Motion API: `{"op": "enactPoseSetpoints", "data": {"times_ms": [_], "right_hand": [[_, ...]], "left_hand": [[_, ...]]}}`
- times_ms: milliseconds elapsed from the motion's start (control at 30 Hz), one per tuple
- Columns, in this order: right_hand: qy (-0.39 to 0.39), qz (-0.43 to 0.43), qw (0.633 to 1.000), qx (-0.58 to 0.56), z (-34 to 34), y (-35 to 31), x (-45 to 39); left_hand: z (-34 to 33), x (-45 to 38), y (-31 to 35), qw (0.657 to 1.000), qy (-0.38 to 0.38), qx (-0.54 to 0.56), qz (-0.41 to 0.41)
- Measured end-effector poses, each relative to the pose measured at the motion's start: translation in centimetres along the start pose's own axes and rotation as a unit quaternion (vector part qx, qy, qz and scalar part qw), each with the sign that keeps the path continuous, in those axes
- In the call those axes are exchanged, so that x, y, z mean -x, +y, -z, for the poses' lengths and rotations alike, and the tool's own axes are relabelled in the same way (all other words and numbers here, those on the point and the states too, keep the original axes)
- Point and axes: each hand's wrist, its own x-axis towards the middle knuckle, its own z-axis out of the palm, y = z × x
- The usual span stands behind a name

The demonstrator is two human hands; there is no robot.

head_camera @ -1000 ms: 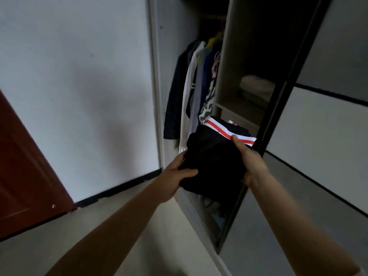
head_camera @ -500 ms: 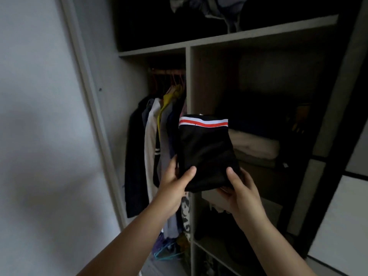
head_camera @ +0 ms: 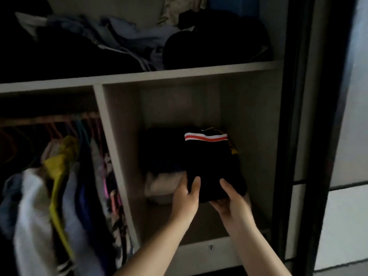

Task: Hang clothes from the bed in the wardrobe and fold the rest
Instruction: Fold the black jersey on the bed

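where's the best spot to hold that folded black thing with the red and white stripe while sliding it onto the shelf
Probably the near folded edge of the folded black garment, taken from the front, from both corners at once. The left hand and right hand grip it that way now, thumbs on top. The striped band end points into the compartment, so the near edge is the only clear one, and holding two corners should keep the folds together.
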Motion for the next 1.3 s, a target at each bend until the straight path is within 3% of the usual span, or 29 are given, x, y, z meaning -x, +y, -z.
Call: {"op": "enactPoseSetpoints", "data": {"times_ms": [133, 233, 267, 367, 433, 533, 633, 700, 767, 800, 867, 933, 967, 1033, 1100, 1167, 1300], "right_hand": [[0.044, 0.060, 0.997, -0.009, -3.0, -2.2, -3.4], [0.065, 0.053, 0.996, -0.003, -5.3, -4.1, -7.5], [0.054, 0.050, 0.997, -0.003, -6.2, -4.8, -9.1], [0.041, 0.040, 0.998, 0.012, -8.1, -5.8, -13.3], [0.057, 0.051, 0.996, 0.033, -8.5, -5.7, -16.8], [0.107, 0.052, 0.991, 0.068, -7.6, -5.0, -22.4], [0.159, 0.057, 0.979, 0.111, -6.4, -4.5, -25.2], [0.201, 0.080, 0.959, 0.185, -5.7, -4.2, -26.4], [0.225, 0.098, 0.915, 0.321, -5.5, -4.1, -27.0], [0.242, 0.095, 0.871, 0.416, -5.4, -4.1, -26.9], [0.285, 0.092, 0.738, 0.604, -5.7, -4.6, -26.0], [0.325, 0.169, 0.602, 0.709, -6.5, -5.0, -25.0], [0.314, 0.229, 0.532, 0.752, -7.2, -5.2, -25.0], [0.199, 0.323, 0.437, 0.815, -8.8, -5.3, -25.6], [0.056, 0.311, 0.407, 0.857, -9.6, -5.0, -27.2], [-0.038, 0.252, 0.420, 0.871, -9.2, -4.5, -28.6], [-0.055, 0.146, 0.471, 0.868, -6.9, -3.1, -29.7]], "left_hand": [[-0.6, -4.8, 0.7, 0.990, -0.063, 0.115, 0.042], [-0.8, -9.2, 1.0, 0.949, -0.047, 0.287, 0.124], [-0.8, -10.9, 1.0, 0.945, -0.024, 0.296, 0.133], [-0.2, -14.7, 0.2, 0.988, 0.025, 0.125, 0.082], [0.4, -17.2, -1.3, 0.992, -0.006, -0.128, -0.006], [1.5, -20.4, -2.4, 0.885, -0.063, -0.455, -0.076], [2.0, -22.2, -3.2, 0.806, -0.130, -0.577, -0.042], [2.2, -22.9, -4.3, 0.788, -0.165, -0.594, -0.009], [2.3, -23.4, -5.0, 0.798, -0.179, -0.575, 0.017], [2.2, -23.4, -5.2, 0.800, -0.181, -0.572, 0.020], [2.1, -23.1, -5.1, 0.794, -0.179, -0.581, 0.008], [2.0, -22.9, -5.0, 0.791, -0.177, -0.586, -0.002], [2.0, -22.8, -5.0, 0.789, -0.176, -0.589, -0.003], [2.1, -22.6, -5.3, 0.783, -0.179, -0.595, -0.001], [2.0, -22.7, -5.5, 0.786, -0.184, -0.591, -0.001], [2.1, -22.8, -5.7, 0.788, -0.182, -0.588, -0.003], [2.1, -22.8, -6.0, 0.788, -0.174, -0.590, -0.017]]}}
